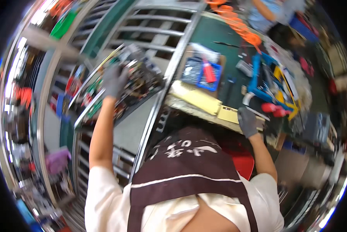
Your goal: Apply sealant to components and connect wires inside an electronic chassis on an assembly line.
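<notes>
My left hand (114,80), in a grey glove, reaches over an open tray-like unit (138,87) packed with wires and small parts on the roller conveyor. Its fingers look spread, though blurred, and nothing shows clearly in them. My right hand (247,121), also gloved in grey, is at the bench's front edge with its fingers curled. It touches or lies beside the right end of a short pale-yellow panel (228,114); whatever its fingers hold is hidden. A longer pale-yellow strip (194,96) lies to the left along the same edge.
A blue parts tray (210,75) with a red-pink object stands on the green bench. Right of it sits a blue bin (258,79) of tools, beside red-handled pliers (274,109). An orange coiled hose (239,25) hangs above. Another person (264,15) is across the bench.
</notes>
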Demonstrator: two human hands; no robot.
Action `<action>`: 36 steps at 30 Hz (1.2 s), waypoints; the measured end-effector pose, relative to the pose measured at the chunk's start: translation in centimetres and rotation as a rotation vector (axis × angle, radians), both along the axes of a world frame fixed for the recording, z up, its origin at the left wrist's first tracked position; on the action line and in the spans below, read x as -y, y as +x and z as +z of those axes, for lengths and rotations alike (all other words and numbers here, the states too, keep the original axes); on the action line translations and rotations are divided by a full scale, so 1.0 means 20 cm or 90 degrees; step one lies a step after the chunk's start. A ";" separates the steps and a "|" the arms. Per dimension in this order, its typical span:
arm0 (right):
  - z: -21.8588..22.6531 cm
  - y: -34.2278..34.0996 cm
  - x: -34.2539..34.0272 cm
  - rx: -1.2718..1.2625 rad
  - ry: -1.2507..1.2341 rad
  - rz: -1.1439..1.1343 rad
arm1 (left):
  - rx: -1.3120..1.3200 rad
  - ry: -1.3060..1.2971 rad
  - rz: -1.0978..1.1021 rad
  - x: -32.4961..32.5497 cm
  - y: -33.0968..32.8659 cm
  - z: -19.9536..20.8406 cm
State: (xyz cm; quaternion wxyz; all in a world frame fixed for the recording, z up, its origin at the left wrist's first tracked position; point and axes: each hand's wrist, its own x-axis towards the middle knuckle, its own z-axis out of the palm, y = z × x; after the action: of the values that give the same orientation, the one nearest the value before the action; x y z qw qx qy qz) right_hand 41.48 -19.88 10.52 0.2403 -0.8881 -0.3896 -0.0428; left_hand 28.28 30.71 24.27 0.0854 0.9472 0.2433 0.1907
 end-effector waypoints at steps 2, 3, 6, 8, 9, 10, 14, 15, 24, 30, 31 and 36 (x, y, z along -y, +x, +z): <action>-0.05 -0.17 -0.22 -0.147 0.021 0.089 | -0.001 0.137 -0.030 0.00 0.03 0.05; 0.02 -0.25 -0.37 -0.381 -0.002 0.057 | -0.004 0.084 -0.018 -0.02 0.04 0.05; 0.00 -0.43 -0.75 -0.752 -0.037 0.026 | 0.069 -0.017 -0.010 -0.02 0.04 0.00; -0.07 -0.51 -0.99 -0.582 -0.088 0.062 | 0.217 -0.022 -0.083 -0.02 0.00 -0.06; -0.10 -0.53 -1.10 -0.554 -0.093 0.076 | 0.117 0.011 -0.075 -0.01 0.00 -0.04; -0.12 -0.52 -1.19 -0.524 -0.101 0.084 | 0.111 0.016 -0.065 -0.01 0.00 -0.05; -0.36 -0.47 -1.45 -0.549 0.006 0.040 | 0.120 -0.011 -0.073 -0.01 0.03 -0.04; -0.38 -0.48 -1.48 -0.561 0.049 -0.023 | 0.127 -0.018 -0.076 -0.02 0.02 -0.06; -0.27 -0.37 -1.66 -0.557 -0.106 -0.102 | 0.096 -0.106 -0.095 -0.05 0.01 -0.04; -0.19 -0.29 -1.74 -0.450 -0.224 -0.074 | 0.100 -0.120 -0.092 -0.05 0.00 -0.06; -0.03 -0.31 -1.82 -0.431 -0.308 -0.031 | 0.111 -0.108 -0.084 -0.06 -0.01 -0.07; -0.01 -0.20 -1.87 -0.198 -0.565 0.197 | 0.108 -0.114 -0.098 -0.04 0.00 -0.04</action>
State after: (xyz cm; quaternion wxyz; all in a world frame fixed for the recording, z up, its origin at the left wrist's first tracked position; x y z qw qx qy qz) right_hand 37.50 17.48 10.36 -0.1023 -0.8322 -0.4570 0.2966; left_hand 28.36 31.59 23.39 0.2040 0.9322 0.1777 0.2404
